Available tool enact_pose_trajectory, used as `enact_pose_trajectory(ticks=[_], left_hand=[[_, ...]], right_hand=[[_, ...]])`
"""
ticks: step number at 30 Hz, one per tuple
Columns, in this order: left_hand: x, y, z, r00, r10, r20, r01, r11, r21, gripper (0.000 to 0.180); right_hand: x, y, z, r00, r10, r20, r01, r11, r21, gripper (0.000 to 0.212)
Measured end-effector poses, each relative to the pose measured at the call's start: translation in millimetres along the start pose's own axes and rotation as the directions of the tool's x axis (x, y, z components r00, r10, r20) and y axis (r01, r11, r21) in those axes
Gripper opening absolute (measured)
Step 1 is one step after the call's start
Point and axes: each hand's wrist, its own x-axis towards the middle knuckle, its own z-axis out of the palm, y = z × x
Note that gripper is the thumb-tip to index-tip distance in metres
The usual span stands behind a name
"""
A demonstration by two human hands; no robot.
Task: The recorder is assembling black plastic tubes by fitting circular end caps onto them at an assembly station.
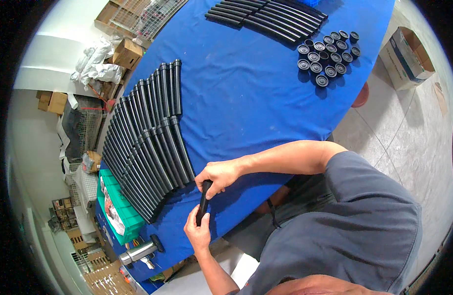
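Between my two hands is a short black tube (203,202), held over the table's near edge. My left hand (198,230) is closed round its lower end. At the upper end, my right hand (218,177) grips it with fingers wrapped round a wider black part, perhaps a cap; the fingers partly hide it. Just beyond the hands, to the left, lie long rows of black tubes (152,147) with wider ends, packed side by side. Round black caps (331,47) with ringed tops stand in a cluster at the far right.
A blue cloth (246,98) covers the table. More black tubes (270,19) lie at its far end. A green crate (119,209) and a metal cylindrical tool (140,251) sit at the left edge. An open cardboard box (408,59) stands on the floor at right.
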Motion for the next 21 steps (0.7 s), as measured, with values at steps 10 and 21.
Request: enact_pose_trajectory(ticks=[10,21], left_hand=[[-1.8,-2.1,3.2,0.999,-0.048,0.026,0.050,0.996,-0.078,0.034],[0.6,-5.4,13.7,0.997,-0.053,0.064,0.062,0.987,-0.147,0.037]], right_hand=[[-1.1,2.6,-2.8,0.995,0.095,0.042,-0.096,0.995,0.032,0.034],[0.1,-1.8,-10.2,0.993,0.111,0.036,-0.110,0.993,-0.029,0.032]])
